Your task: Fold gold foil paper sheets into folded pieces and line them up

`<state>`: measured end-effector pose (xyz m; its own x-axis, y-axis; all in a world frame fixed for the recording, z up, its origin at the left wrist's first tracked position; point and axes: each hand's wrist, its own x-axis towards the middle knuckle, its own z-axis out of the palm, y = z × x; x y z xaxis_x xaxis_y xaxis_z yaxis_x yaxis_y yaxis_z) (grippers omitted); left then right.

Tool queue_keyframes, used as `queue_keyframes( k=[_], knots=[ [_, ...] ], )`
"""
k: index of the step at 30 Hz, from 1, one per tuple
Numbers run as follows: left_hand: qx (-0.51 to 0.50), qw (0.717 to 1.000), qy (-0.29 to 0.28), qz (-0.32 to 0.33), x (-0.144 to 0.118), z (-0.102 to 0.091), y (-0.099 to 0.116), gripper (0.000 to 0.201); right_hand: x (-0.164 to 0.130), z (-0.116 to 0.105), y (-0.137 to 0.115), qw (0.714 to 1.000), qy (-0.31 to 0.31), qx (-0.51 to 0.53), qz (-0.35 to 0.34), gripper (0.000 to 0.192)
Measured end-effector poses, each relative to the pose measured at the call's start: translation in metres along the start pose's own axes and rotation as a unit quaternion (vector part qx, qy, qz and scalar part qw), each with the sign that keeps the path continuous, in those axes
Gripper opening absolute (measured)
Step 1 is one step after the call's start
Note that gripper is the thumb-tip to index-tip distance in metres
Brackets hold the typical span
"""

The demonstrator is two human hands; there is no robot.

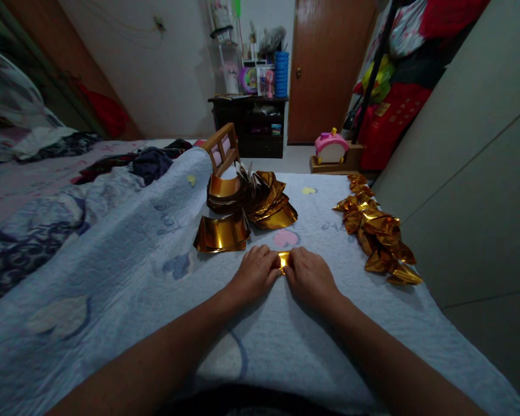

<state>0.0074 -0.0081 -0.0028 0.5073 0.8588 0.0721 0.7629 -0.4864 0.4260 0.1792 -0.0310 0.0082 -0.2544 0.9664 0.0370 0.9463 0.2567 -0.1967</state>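
A small piece of gold foil paper (283,260) lies on the pale blue quilt (125,271), pinched between both hands. My left hand (255,273) presses its left side and my right hand (308,274) presses its right side, fingers closed over it, so most of the paper is hidden. Just beyond the hands sits a stack of curled gold foil sheets (222,233), with a larger fanned pile (260,199) behind it. A row of folded gold pieces (379,234) runs along the right side of the quilt.
A small wooden chair frame (222,149) stands behind the piles. Clothes (149,162) lie on the bed at left. A grey cabinet wall (472,173) borders the right. A dark shelf unit (255,124), a pink toy (330,147) and a door (329,63) are at the back.
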Motion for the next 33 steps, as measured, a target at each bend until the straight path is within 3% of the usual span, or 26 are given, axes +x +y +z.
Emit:
queue_keyframes(
  k=[6, 13, 19, 22, 33],
  knots=[
    [-0.010, 0.999, -0.041, -0.024, -0.001, -0.007, 0.004, 0.008, -0.002, -0.003, -0.007, 0.999, 0.010, -0.019, 0.031, 0.024],
    [-0.009, 0.998, -0.029, -0.063, -0.002, -0.011, 0.002, 0.017, -0.004, 0.001, -0.004, 0.999, 0.011, -0.008, 0.040, 0.035],
    [-0.011, 0.995, -0.052, -0.082, 0.000, -0.013, 0.003, 0.016, -0.004, 0.000, -0.005, 0.999, 0.008, 0.005, 0.044, 0.038],
    [-0.027, 0.995, -0.057, -0.078, 0.000, -0.014, 0.000, 0.015, -0.004, -0.003, -0.004, 0.999, 0.011, 0.006, 0.044, 0.038],
    [-0.065, 0.992, -0.092, -0.053, -0.001, -0.023, -0.005, 0.009, -0.009, -0.003, 0.016, 0.998, 0.014, 0.008, 0.053, 0.063]
  ],
)
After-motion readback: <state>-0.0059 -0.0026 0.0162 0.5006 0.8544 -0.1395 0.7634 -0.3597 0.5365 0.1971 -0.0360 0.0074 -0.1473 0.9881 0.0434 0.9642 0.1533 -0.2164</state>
